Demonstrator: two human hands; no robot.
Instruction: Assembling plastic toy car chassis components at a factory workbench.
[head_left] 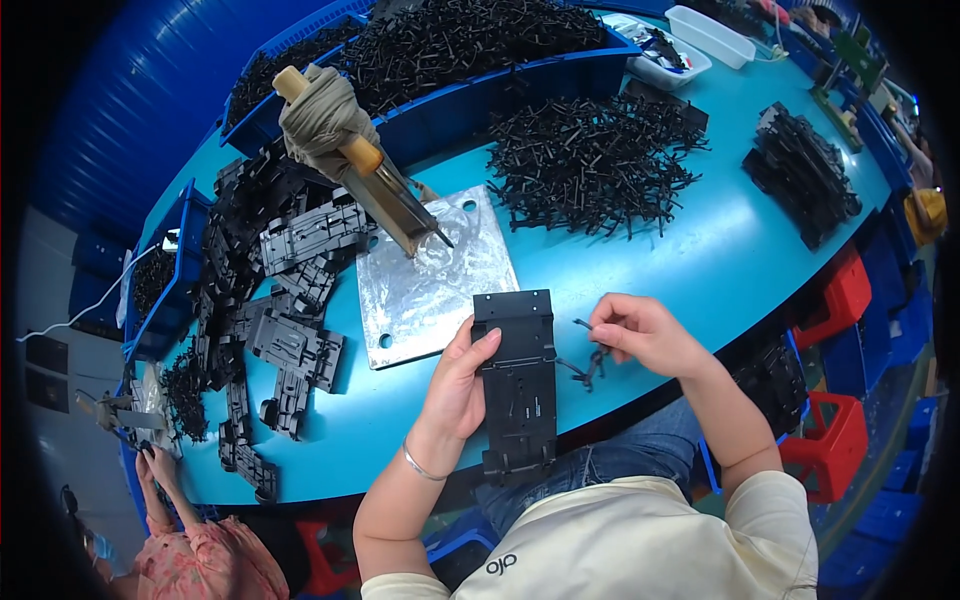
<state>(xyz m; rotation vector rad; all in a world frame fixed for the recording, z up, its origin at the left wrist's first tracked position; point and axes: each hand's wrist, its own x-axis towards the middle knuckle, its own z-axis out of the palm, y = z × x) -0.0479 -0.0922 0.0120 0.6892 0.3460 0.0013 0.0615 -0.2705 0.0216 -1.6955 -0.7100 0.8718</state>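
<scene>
left hand (455,390) has its fingers clamped on a flat black plate (518,390), right hand (642,335) has fingers pinched on some small black parts (592,373) just beside it

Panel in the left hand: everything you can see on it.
The black panel is long, roughly rectangular and looks like matte moulded plastic. Its far end is a flat band with small holes near the corners; slots and raised details mark the middle, and the near end has an uneven outline. The left hand grips its left edge, thumb on the visible face, its length pointing away from the person. Small black parts at the right hand come close to its right edge; contact is unclear.
</scene>
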